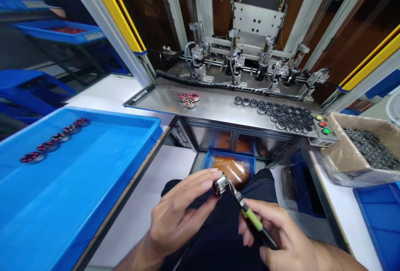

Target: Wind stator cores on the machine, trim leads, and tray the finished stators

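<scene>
Between the thumb and fingers of my left hand point(184, 208) is a small round motor part point(221, 185), with a silvery outer ring and copper-coloured windings. My right hand point(275, 225) is closed around a pair of cutting pliers point(252, 217) with green and black handles. The plier jaws point up and left, close to the ring's right side; whether they touch it or a wire I cannot tell. Both hands are above my lap. On the metal bench ahead lie three similar wound motor parts point(189, 103), and to their right stand many black-topped parts point(286, 114).
A blue tray point(93, 171) on the left holds a row of several wound parts. On the right, a lined carton point(340, 154) contains many dark pieces, near coloured push buttons point(322, 124). Behind the bench stands a fixture machine point(259, 23) framed by yellow-edged posts.
</scene>
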`<state>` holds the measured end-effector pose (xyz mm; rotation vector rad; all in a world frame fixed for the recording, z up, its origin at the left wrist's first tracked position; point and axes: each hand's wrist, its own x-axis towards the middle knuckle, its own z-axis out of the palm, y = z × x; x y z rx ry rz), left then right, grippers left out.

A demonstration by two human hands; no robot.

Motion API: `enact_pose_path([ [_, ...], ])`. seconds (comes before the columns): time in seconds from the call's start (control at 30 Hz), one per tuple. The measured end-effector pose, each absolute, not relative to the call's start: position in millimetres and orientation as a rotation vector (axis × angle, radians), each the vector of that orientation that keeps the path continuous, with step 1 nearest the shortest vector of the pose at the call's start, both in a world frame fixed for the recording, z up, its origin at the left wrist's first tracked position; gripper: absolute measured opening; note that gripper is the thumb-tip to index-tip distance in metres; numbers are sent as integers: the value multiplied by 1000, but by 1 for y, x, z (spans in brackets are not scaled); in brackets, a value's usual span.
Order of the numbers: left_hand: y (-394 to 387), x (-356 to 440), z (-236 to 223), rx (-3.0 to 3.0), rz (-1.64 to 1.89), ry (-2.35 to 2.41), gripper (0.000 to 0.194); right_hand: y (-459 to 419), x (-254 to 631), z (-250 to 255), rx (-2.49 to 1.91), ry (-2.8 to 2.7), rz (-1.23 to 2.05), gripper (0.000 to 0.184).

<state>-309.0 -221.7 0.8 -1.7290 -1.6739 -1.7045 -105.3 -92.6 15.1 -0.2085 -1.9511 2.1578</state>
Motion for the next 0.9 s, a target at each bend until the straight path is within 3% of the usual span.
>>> enact_pose_path([
  [0.4, -222, -307, 0, -1714, -1712, -1671, 74, -96, -106, 8, -240, -1918, 2182, 79],
  [0.67, -221, -306, -7, -1666, -1739, -1707, 72, -94, -112, 16, -460, -1994, 2031, 59],
  [0.73, -220, -307, -8, -1582, -1950, -1724, 63, -92, -105, 10, -483, -1920, 2081, 61],
  [0.83, -216, -309, -9, -1325, -2579, -1760, 47, -86, -92, -4, -464, -1833, 2153, 62],
  [0.9, -213, -311, -10, -1104, -3044, -1718, 52, -84, -85, -14, -492, -1803, 2225, 60],
])
